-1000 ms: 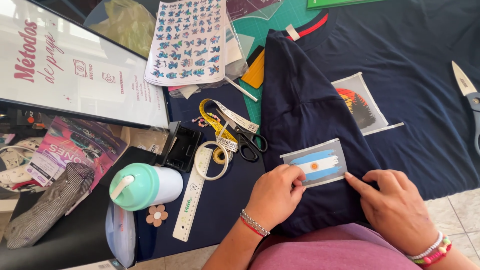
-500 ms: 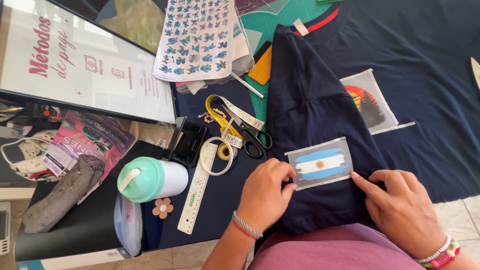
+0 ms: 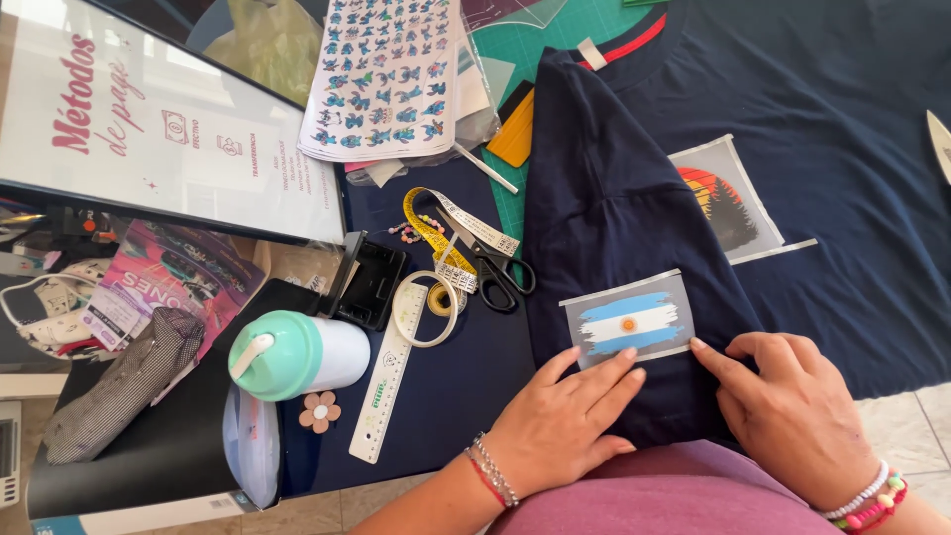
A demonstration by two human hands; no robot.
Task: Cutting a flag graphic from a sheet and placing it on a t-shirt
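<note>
On navy sleeve, both hands — left hand, right hand — touch striped flag transfer.

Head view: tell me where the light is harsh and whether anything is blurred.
Head view: daylight glares on the white framed sign, washing out its left part; the flag patch and both hands, left hand and right hand, are sharp; soft shadows lie under the hands.

Two hands – two transfers, one ruler, one scissors
</note>
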